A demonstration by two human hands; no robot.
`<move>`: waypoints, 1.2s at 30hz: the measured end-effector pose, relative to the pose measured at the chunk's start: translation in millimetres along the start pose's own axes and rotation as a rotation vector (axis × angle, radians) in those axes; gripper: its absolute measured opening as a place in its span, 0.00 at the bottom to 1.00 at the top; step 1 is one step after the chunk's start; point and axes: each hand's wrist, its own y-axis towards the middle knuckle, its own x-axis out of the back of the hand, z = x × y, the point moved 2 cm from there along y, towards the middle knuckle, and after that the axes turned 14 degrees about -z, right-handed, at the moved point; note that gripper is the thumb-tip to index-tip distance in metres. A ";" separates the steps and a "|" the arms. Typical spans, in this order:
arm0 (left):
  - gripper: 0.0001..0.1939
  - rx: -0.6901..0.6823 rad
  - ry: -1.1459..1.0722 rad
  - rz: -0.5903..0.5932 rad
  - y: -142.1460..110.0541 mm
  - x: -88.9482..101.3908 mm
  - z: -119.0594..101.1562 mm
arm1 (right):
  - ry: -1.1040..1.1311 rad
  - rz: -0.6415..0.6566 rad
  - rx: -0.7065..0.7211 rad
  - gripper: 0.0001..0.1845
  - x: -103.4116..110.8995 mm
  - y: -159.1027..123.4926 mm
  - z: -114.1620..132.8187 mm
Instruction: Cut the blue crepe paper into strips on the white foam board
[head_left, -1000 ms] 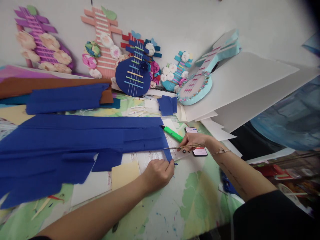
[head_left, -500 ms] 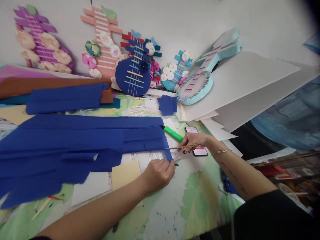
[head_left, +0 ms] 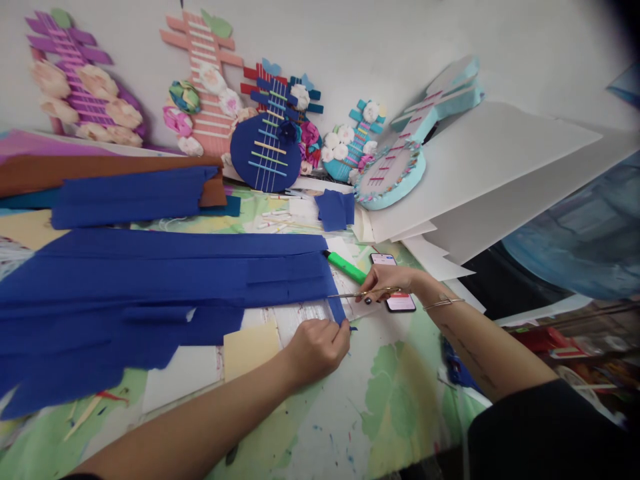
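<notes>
My right hand [head_left: 384, 283] is closed on a pair of scissors [head_left: 350, 295], whose thin blades point left to the edge of the blue crepe paper [head_left: 190, 273]. Below the blades, a narrow blue strip [head_left: 337, 309] hangs down from that edge. My left hand [head_left: 320, 347] is closed, pinching the strip's lower end. The wide blue paper lies in creased, overlapping layers to the left. Just above the blades rests a green marker [head_left: 346, 267] with a black tip. A phone [head_left: 401, 303] with its screen lit lies partly under my right hand.
Decorated paper lutes, among them a dark blue one [head_left: 265, 153] and a pale turquoise one [head_left: 395, 177], lean along the wall. White boards [head_left: 480, 173] slant at the right. A small folded blue piece [head_left: 336, 210] and a cream sheet [head_left: 251, 350] lie on the painted tablecloth [head_left: 380, 413].
Almost nothing differs. Both hands, the scissors and the blue strip hold nearly the same place, with only a slight shift of the fingers on my right hand.
</notes>
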 end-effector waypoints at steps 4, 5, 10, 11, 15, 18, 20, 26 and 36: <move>0.07 0.006 -0.003 -0.016 0.6 0.4 0.1 | 0.001 0.010 0.012 0.27 2.5 0.6 -2.1; 0.07 0.005 -0.004 -0.019 0.8 0.5 0.1 | 0.005 0.014 0.005 0.28 2.7 0.7 -2.7; 0.07 -0.001 -0.002 -0.013 1.1 0.7 -0.2 | 0.002 0.035 -0.006 0.29 2.5 0.9 -3.8; 0.07 -0.003 0.001 -0.013 1.0 0.7 -0.3 | 0.001 0.038 -0.001 0.29 2.4 0.8 -3.8; 0.08 -0.005 0.011 -0.013 0.9 1.0 -0.4 | 0.006 0.039 -0.002 0.29 2.1 0.4 -3.5; 0.08 -0.012 0.004 -0.012 1.1 0.9 -0.4 | -0.025 0.030 -0.007 0.30 1.0 0.1 -2.5; 0.08 -0.015 -0.003 -0.021 1.1 0.7 -0.5 | -0.038 0.025 0.000 0.30 -0.2 0.3 -1.8; 0.07 -0.016 -0.013 -0.027 0.3 -0.3 -1.0 | -0.029 0.013 -0.002 0.29 -2.6 3.2 -4.3; 0.07 -0.018 -0.037 -0.014 1.2 1.2 -0.9 | 0.025 0.013 -0.013 0.27 -4.0 3.9 -7.0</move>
